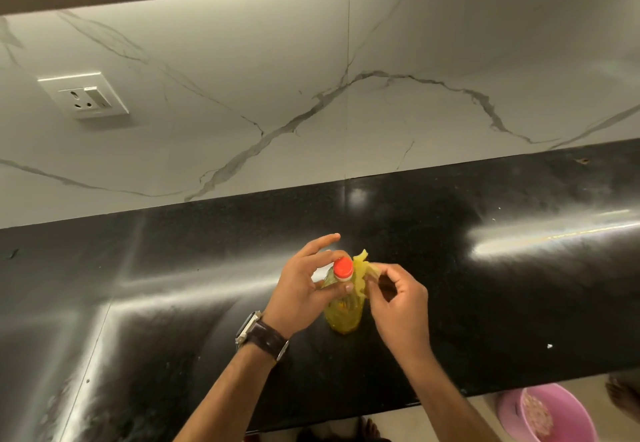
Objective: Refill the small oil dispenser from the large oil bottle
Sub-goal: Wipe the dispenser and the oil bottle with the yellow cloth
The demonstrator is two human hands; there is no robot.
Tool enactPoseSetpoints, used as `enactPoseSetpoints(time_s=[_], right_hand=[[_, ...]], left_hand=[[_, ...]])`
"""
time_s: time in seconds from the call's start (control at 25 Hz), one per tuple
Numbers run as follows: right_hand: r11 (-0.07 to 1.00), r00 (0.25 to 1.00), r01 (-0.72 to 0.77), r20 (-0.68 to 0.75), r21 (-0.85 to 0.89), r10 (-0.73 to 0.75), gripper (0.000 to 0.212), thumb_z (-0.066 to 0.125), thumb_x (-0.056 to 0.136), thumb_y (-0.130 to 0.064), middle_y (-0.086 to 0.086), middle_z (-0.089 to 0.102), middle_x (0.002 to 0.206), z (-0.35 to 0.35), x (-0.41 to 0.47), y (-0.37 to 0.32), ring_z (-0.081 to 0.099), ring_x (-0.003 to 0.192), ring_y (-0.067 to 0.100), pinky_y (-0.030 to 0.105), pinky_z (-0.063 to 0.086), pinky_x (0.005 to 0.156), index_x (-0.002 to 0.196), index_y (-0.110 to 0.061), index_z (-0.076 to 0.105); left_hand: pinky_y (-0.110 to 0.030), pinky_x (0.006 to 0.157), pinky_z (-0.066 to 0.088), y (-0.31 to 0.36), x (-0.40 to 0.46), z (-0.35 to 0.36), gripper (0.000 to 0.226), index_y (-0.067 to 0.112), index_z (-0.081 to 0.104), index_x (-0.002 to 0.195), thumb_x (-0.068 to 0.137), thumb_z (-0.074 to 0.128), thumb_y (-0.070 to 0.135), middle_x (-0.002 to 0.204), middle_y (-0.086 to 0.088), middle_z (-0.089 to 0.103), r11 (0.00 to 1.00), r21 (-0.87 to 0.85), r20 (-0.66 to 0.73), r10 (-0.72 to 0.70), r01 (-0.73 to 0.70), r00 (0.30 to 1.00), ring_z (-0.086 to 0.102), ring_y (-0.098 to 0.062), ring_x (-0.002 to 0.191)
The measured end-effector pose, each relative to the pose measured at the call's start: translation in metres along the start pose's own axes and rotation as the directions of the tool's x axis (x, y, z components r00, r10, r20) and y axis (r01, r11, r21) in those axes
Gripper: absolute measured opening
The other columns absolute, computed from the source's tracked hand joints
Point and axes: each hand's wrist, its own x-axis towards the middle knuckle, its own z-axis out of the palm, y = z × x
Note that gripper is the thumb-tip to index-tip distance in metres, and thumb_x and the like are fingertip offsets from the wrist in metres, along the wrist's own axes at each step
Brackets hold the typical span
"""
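Socket (84, 98) seen on the wall at 10 o'clock. Bottle (343, 306) stands upright on the dark surface (173, 303) at centre, red cap (343, 267) still on. Bottle neck is steadied by the left hand (304, 285): thumb pressed against it, other fingers spread apart, probably to stop tipping. At the cap's 3 o'clock a yellow wrapper (362, 275) is pinched by the right hand (398, 299), likely for peeling off. Pink tub (543, 414) at 5 o'clock on the floor. No dispenser in view.
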Motion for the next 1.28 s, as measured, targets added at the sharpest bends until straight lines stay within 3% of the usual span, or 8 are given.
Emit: enactPoseSetpoints(time_s=[0.16, 0.32, 0.48, 0.6, 0.76, 0.96, 1.12, 1.28], right_hand=[[0.987, 0.984, -0.094, 0.137, -0.133, 0.113, 0.018, 0.071, 0.095, -0.015, -0.015, 0.073, 0.088, -0.001, 0.013, 0.023, 0.068, 0.087, -0.003, 0.036, 0.062, 0.082, 0.093, -0.032, 0.076], [0.997, 0.986, 0.054, 0.153, 0.050, -0.061, 0.023, 0.077, 0.091, -0.017, -0.019, 0.071, 0.109, -0.007, -0.005, 0.002, 0.068, 0.107, 0.000, 0.027, 0.062, 0.087, 0.112, -0.028, 0.078], [0.949, 0.966, 0.238, 0.050, 0.206, -0.253, 0.025, 0.080, 0.086, -0.007, -0.013, 0.076, 0.103, -0.020, -0.004, -0.030, 0.073, 0.101, 0.011, 0.025, 0.062, 0.083, 0.105, -0.023, 0.080], [0.775, 0.783, 0.619, 0.174, -0.126, -0.597, 0.028, 0.083, 0.083, -0.003, -0.007, 0.076, 0.113, -0.021, 0.007, -0.045, 0.070, 0.109, 0.010, 0.026, 0.059, 0.093, 0.107, -0.018, 0.081], [0.487, 0.647, 0.760, 0.431, -0.432, -0.628, 0.034, 0.094, 0.071, -0.013, 0.002, 0.078, 0.108, -0.001, 0.019, -0.061, 0.073, 0.102, 0.020, 0.039, 0.065, 0.086, 0.102, -0.017, 0.083], [0.734, 0.809, 0.588, 0.244, -0.341, -0.535, 0.027, 0.080, 0.081, -0.004, -0.005, 0.076, 0.106, -0.002, 0.016, -0.060, 0.064, 0.105, 0.008, 0.024, 0.054, 0.096, 0.104, -0.018, 0.082], [0.973, 0.969, 0.220, 0.126, -0.068, -0.211, 0.023, 0.077, 0.088, -0.004, -0.016, 0.074, 0.100, -0.003, 0.025, -0.059, 0.068, 0.099, 0.000, 0.018, 0.058, 0.086, 0.102, -0.022, 0.082], [0.994, 0.985, 0.094, 0.151, -0.060, -0.084, 0.014, 0.076, 0.092, -0.014, -0.016, 0.075, 0.092, -0.022, 0.029, -0.036, 0.069, 0.091, -0.001, 0.020, 0.057, 0.077, 0.099, -0.025, 0.081]], left_hand=[[-0.049, 0.094, 0.060, -0.006, -0.001, 0.000, 0.033, 0.035, 0.074, 0.115, 0.084, 0.084, 0.028, 0.147, 0.022, 0.052, 1.000, 0.007, -0.003, 0.012, -0.012, 1.000, 0.051, -0.011, 0.136], [-0.048, 0.096, 0.059, -0.009, -0.001, 0.001, 0.040, 0.030, 0.074, 0.121, 0.083, 0.085, 0.028, 0.141, 0.019, 0.059, 1.000, -0.010, -0.030, -0.010, 0.009, 1.000, 0.055, -0.010, 0.132], [-0.047, 0.097, 0.059, -0.010, 0.003, 0.002, 0.044, 0.029, 0.074, 0.124, 0.081, 0.083, 0.031, 0.136, 0.018, 0.063, 1.000, 0.007, -0.021, 0.016, -0.016, 1.000, 0.059, -0.007, 0.128], [-0.045, 0.096, 0.058, -0.007, 0.006, 0.005, 0.039, 0.031, 0.072, 0.122, 0.084, 0.078, 0.029, 0.131, 0.013, 0.067, 0.998, 0.016, -0.021, 0.058, -0.058, 0.998, 0.065, -0.009, 0.120], [-0.036, 0.090, 0.060, -0.007, 0.004, 0.003, 0.030, 0.026, 0.073, 0.118, 0.088, 0.070, 0.029, 0.120, 0.013, 0.071, 0.997, 0.051, -0.053, 0.056, -0.054, 0.997, 0.068, -0.008, 0.108], [-0.044, 0.065, 0.056, -0.005, 0.004, 0.004, 0.016, 0.027, 0.071, 0.090, 0.082, 0.065, 0.039, 0.083, 0.007, 0.072, 0.999, 0.050, -0.030, 0.018, -0.017, 0.999, 0.067, -0.016, 0.076], [-0.051, 0.080, 0.059, -0.010, 0.005, 0.004, 0.028, 0.030, 0.076, 0.104, 0.081, 0.076, 0.045, 0.099, 0.009, 0.078, 1.000, -0.004, 0.004, -0.030, 0.030, 1.000, 0.072, -0.015, 0.093], [-0.049, 0.097, 0.056, -0.006, 0.004, 0.004, 0.038, 0.042, 0.070, 0.119, 0.084, 0.082, 0.037, 0.114, 0.020, 0.075, 0.999, 0.022, 0.013, -0.030, 0.030, 0.999, 0.068, -0.006, 0.111]])
